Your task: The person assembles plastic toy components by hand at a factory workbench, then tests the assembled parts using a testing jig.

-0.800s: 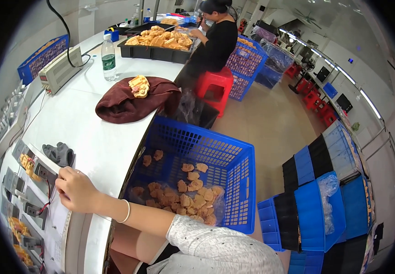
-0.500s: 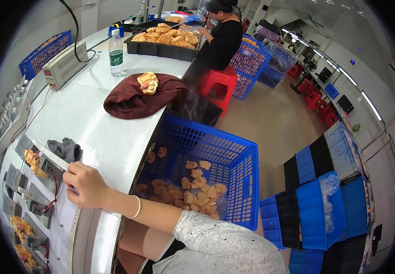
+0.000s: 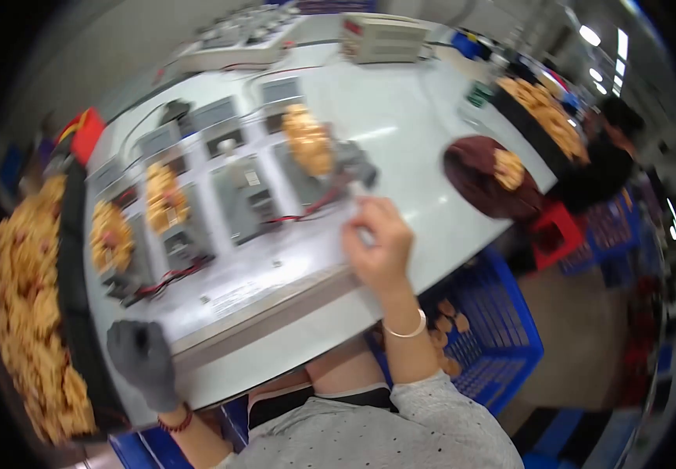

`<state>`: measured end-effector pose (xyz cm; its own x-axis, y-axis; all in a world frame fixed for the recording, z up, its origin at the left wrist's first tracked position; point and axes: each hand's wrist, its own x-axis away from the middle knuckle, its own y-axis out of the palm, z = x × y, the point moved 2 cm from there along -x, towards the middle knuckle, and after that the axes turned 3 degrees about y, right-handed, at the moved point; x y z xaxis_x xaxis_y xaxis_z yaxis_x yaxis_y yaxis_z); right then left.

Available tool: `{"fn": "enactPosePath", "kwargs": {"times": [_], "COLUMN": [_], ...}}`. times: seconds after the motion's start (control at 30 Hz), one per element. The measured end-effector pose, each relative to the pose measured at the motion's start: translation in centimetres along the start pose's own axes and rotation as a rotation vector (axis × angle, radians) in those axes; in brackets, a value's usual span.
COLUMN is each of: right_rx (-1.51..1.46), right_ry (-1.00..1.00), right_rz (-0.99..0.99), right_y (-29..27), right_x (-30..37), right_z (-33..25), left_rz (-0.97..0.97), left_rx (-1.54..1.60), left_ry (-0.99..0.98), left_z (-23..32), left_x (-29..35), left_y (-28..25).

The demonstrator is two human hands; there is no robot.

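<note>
My right hand [image 3: 383,238], bare with a light bangle on the wrist, hovers over the near right part of the white table. Its thumb and forefinger are pinched around a small whitish thing [image 3: 356,189], too blurred to name. My left hand [image 3: 141,359], in a grey glove, is curled closed at the table's near left edge; whatever lies inside the fingers is hidden. Between the hands stands a row of grey test fixtures [image 3: 236,207] with red and black wires. Yellow-orange moulded parts sit in three of them: one right [image 3: 307,141], one mid-left [image 3: 164,195], one far left [image 3: 111,238].
A black tray heaped with yellow-orange parts [image 3: 33,313] stands at left. A brown cloth [image 3: 479,176] bearing one part lies at right, with a blue crate [image 3: 510,313] below the edge. Behind are a beige power supply [image 3: 382,39] and a co-worker [image 3: 604,164].
The view has swung left, bringing the fixture row, left tray and my gloved left hand into sight. My right hand has gone from low over the table edge to a raised pinch.
</note>
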<state>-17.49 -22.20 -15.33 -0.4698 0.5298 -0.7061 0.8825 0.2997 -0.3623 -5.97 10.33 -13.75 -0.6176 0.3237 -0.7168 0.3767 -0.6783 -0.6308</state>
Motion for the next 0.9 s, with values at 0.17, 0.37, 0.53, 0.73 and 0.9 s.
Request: {"fn": "enactPosePath", "kwargs": {"times": [0.17,0.37,0.53,0.73,0.9], "right_rx": [0.036,0.011,-0.003,-0.015,-0.028], "right_ry": [0.028,0.012,0.006,0.015,-0.001], "right_rz": [-0.068,-0.085,-0.073,-0.095,-0.102], "right_y": [-0.6,-0.7,-0.9,-0.5,-0.5], "right_x": [0.3,0.6,0.3,0.3,0.3], "right_z": [-0.4,-0.4,-0.4,-0.4,-0.4], "left_rz": [0.093,-0.233,-0.247,-0.178,-0.101], "left_rx": [0.059,0.087,0.146,0.093,0.139], "left_ry": [0.012,-0.004,0.029,-0.034,-0.020], "left_z": [3.8,7.6,7.7,7.3,7.5], "left_x": [-0.1,-1.8,-1.6,-1.8,-1.8], "left_y": [-1.2,3.2,3.6,3.6,3.6]}}
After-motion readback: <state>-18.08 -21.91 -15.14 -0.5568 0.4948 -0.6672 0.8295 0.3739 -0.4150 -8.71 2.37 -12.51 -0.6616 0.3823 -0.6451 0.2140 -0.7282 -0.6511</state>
